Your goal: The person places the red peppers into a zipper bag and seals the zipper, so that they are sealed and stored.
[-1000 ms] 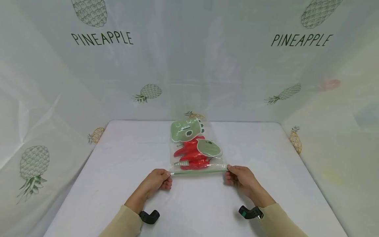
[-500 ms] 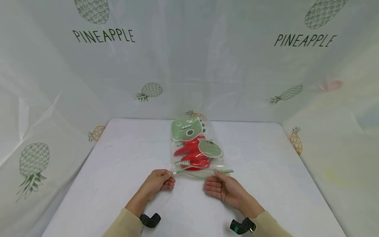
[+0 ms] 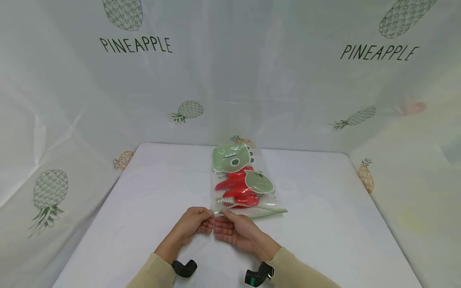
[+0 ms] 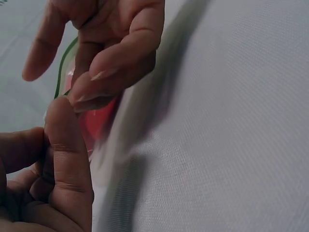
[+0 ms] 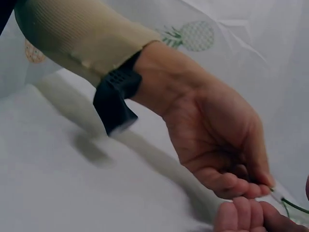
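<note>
Left hand [image 3: 192, 224], lower centre of the head view: grip pinched on the left corner of the zip-lock bag [image 3: 245, 182], same hold as a second ago. Right hand [image 3: 235, 232] has left the bag's right corner and slid left along the green zipper strip [image 3: 259, 212]; it now sits just beside the left hand, fingers loosely extended, thumb at the strip. Zipper looks gapped open. Bag lies flat mid-table [image 3: 324, 224], red chili peppers [image 3: 235, 188] inside.

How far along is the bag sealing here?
Done: red peppers sit inside the zip bag. In hand: left hand pinches the zip strip's left end, right hand beside it. Left: the strip gapes open toward the right.
</note>
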Demonstrator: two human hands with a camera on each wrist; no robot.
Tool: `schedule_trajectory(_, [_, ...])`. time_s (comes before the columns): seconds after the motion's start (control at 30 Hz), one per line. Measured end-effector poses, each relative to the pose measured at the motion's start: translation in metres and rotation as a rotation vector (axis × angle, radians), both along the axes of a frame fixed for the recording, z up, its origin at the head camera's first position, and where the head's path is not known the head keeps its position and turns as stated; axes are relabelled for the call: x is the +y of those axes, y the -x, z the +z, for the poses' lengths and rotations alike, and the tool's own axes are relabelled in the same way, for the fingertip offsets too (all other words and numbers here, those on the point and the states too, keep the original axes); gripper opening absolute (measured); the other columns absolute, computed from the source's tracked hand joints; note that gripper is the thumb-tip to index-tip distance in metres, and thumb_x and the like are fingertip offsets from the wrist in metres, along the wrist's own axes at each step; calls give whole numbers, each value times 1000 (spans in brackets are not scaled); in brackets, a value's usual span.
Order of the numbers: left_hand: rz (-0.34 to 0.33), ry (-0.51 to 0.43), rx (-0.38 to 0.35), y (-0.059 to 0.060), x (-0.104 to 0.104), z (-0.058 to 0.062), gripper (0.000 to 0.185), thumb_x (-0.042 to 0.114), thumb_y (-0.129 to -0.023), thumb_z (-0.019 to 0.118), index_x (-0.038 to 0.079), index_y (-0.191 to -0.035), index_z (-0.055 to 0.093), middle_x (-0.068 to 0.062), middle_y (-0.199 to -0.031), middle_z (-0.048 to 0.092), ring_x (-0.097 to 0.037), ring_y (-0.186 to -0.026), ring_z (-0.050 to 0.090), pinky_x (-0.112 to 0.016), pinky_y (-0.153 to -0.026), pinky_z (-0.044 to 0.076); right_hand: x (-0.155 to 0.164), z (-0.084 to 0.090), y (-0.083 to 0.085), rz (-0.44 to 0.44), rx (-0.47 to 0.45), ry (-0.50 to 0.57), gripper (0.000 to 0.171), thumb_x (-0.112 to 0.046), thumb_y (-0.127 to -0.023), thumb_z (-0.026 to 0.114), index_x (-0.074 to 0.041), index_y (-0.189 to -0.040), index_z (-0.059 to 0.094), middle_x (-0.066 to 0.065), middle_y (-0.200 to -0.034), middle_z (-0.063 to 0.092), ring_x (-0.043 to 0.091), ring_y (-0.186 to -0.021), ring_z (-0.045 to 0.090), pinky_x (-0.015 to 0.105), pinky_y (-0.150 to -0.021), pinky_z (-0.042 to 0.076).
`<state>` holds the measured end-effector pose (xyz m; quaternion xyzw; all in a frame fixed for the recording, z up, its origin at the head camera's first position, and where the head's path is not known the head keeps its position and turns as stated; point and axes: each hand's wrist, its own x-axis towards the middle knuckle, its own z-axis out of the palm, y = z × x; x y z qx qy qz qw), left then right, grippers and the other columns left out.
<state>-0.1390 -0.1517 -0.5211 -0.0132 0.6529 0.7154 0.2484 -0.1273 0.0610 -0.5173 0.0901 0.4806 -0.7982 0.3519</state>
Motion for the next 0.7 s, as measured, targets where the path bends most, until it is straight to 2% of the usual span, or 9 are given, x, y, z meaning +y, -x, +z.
schedule_trajectory(0.23, [4,-9,-6,0,-1,4,23,13,-108,57,-2,-95,68,-2,-81,70,-8,-70,69,-22,-64,60,-15,-9,-7,-48,-7,37,49,-45,-106,63,1,-124,69,5,-103,80,13,-92,75,31,-86,61])
schedule_trajectory(0.43, [3,31,24,-1,1,4,24,12,-108,56,-2,-93,67,-2,-78,69,-8,-67,66,-22,-62,59,-17,-9,-5,-74,6,13,43,-40,-104,66,-2,-121,72,5,-103,80,12,-90,73,28,-82,60])
schedule_trajectory(0.7, [-21,61,54,-4,2,5,23,11,-108,57,-5,-95,67,-2,-78,69,-10,-67,65,-24,-62,58,-23,-13,-3,-122,-3,32,27,-28,-105,67,-3,-111,76,3,-96,80,8,-81,72,24,-76,60])
